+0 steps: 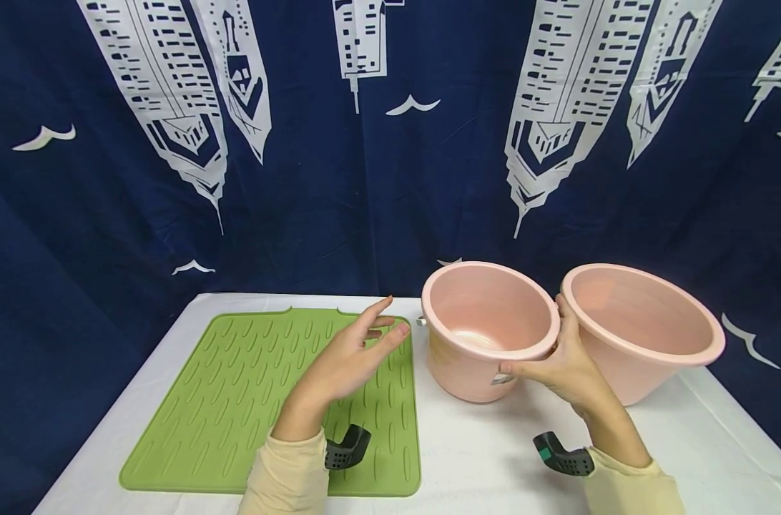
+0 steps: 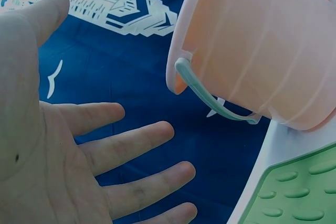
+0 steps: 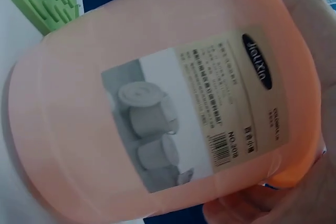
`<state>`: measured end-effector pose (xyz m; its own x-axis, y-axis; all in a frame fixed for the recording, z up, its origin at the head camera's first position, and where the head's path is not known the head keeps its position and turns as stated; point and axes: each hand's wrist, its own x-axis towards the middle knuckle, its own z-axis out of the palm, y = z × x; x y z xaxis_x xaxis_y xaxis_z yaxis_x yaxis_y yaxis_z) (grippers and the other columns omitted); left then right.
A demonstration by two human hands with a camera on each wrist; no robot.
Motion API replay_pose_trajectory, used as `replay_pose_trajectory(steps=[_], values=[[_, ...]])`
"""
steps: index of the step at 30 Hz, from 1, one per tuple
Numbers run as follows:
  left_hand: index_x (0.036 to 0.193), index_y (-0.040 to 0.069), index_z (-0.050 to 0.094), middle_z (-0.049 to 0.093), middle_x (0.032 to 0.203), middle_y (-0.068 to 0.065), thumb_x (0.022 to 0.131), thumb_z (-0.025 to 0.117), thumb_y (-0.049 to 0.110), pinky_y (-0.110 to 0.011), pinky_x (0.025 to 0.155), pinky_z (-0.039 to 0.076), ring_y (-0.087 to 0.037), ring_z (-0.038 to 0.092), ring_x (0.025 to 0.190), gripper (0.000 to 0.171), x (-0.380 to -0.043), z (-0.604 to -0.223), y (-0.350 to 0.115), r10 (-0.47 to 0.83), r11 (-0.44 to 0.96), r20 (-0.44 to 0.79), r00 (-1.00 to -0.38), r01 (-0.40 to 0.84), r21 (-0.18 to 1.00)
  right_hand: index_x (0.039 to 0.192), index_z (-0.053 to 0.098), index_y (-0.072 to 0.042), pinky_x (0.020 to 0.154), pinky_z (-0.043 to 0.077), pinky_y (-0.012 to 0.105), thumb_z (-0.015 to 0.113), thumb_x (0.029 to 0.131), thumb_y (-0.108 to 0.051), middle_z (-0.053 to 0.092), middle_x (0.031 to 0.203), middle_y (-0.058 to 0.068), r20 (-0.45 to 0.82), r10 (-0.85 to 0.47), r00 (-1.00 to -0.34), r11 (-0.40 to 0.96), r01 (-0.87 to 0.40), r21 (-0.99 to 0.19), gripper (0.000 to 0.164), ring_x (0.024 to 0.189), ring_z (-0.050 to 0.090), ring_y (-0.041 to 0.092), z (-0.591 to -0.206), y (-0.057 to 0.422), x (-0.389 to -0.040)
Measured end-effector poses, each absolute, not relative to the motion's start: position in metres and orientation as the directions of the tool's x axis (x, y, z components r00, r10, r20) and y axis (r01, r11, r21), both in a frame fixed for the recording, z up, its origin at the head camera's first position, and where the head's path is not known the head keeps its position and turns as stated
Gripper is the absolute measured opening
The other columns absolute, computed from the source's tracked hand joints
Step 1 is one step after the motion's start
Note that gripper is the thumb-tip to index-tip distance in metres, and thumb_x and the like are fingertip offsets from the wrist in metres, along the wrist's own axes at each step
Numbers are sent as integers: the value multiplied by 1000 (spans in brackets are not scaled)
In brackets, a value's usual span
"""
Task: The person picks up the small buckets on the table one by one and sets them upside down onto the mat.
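A small pink bucket (image 1: 458,365) stands upright on the table, right of the centre. My right hand (image 1: 563,366) grips its right side just under the rim, thumb across the front and fingers round the far side. A paper label (image 3: 210,114) with printed pictures and a barcode fills the bucket wall in the right wrist view. On the bucket's left hangs a pale handle (image 2: 212,103). To the left of the bucket, my left hand (image 1: 348,361) hovers above the green mat, fingers spread and palm turned toward the bucket, holding nothing.
A wider pink tub (image 1: 629,375) stands right beside the bucket, behind my right hand. The green ridged mat (image 1: 236,408) lies flat on the left of the white tablecloth (image 1: 474,458). A dark blue curtain (image 1: 365,200) with a printed skyline hangs behind the table.
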<state>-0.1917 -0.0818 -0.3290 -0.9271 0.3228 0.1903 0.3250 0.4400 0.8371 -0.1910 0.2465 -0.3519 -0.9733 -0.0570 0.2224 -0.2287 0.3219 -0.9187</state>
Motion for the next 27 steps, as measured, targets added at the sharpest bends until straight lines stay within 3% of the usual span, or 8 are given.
replay_pose_trajectory(steps=[13, 27], values=[[158, 29, 33, 56, 142, 7, 97, 49, 65, -53, 107, 38, -22, 50, 132, 72, -191, -329, -81, 328, 468, 153, -932, 301, 831, 161, -12, -15, 96, 43, 14, 86, 61, 18, 7, 163, 24, 306, -29, -951, 106, -308, -945, 144, 133, 32, 41, -367, 242, -198], [158, 28, 33, 54, 144, 6, 95, 54, 66, -54, 108, 37, -21, 48, 134, 76, -192, -330, -78, 326, 464, 144, -934, 291, 837, 162, -3, -14, 92, 49, 19, 82, 63, 23, 15, 162, 23, 364, 23, -931, 56, -363, -930, 136, 126, 43, 28, -370, 236, -199]])
